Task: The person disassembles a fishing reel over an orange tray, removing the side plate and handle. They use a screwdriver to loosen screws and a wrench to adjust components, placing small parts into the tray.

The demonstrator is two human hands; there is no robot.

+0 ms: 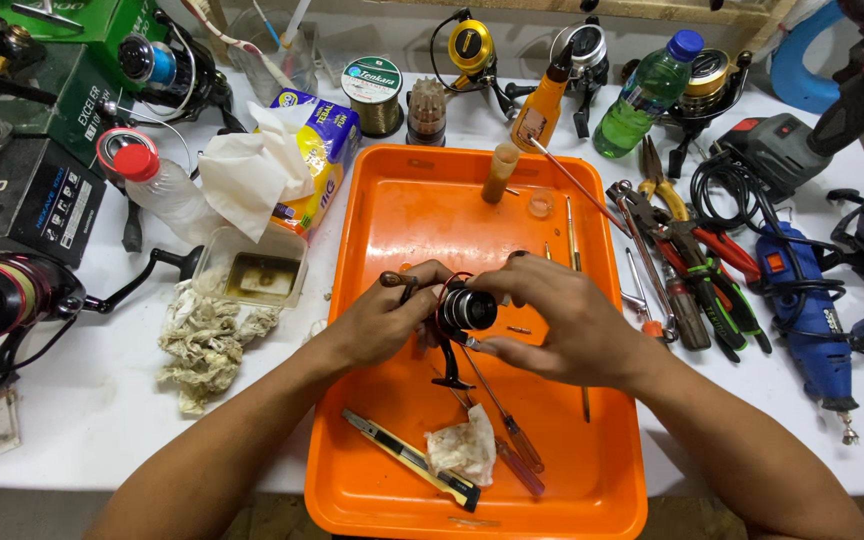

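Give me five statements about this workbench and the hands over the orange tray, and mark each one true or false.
1. Both hands, left hand and right hand, hold a fishing reel over the orange tray. True.
2. A utility knife lies in the tray. True.
3. The tray is empty apart from the reel. False: screwdrivers and a stained rag lie in it.
4. The green bottle stands inside the tray. False: it stands behind it.
5. A blue rotary tool lies right of the tray. True.

Both hands, left hand and right hand, hold a black fishing reel above the orange tray.
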